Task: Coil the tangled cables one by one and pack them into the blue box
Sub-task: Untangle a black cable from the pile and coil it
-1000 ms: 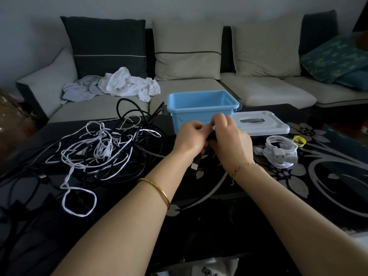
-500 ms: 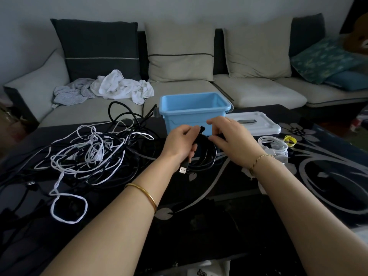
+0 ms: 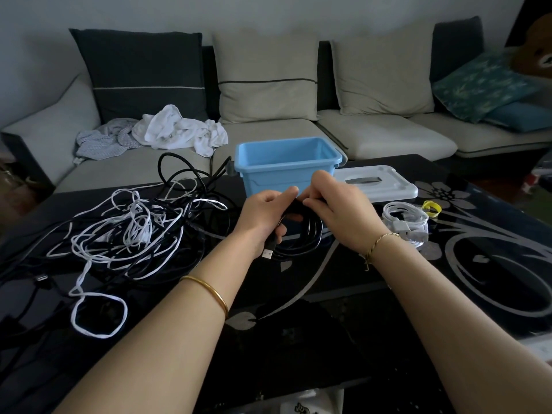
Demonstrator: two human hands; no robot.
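Note:
A coiled black cable hangs just in front of the open blue box on the black glass table. My left hand grips the coil at its top, and a USB plug sticks out below the palm. My right hand pinches the same coil's top from the right. A tangle of black and white cables lies at the table's left. A coiled white cable rests to the right.
The box's grey lid lies right of the box, with a yellow ring beside the white coil. A sofa with cushions and crumpled clothes stands behind the table.
Both hands came apart to show the black coil, then closed again on its top. The view shifted slightly.

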